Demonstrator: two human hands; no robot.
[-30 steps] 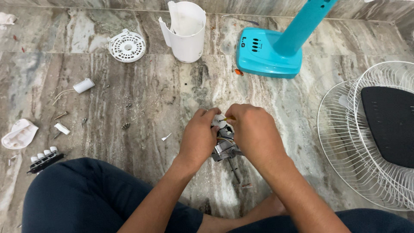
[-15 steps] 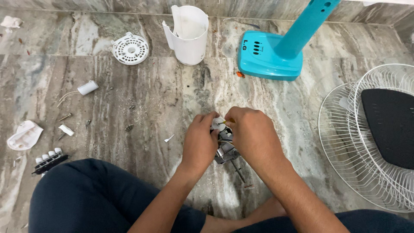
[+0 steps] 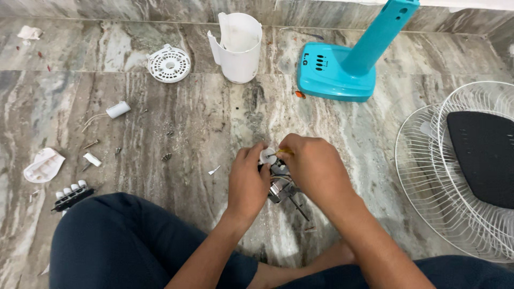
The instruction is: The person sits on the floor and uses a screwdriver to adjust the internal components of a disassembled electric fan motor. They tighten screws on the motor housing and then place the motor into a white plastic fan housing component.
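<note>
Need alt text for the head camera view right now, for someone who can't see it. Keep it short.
Seated on a marble floor, a person grips a small metal fan motor with the left hand and right hand. Beyond lie a teal fan base, white motor housing, round vented cover and scattered screws; white wire fan guards sit at right.

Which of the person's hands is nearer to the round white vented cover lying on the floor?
The left. The left hand is below and to the right of the round white vented cover, with bare floor between. The right hand is farther right, beyond the left.
</note>
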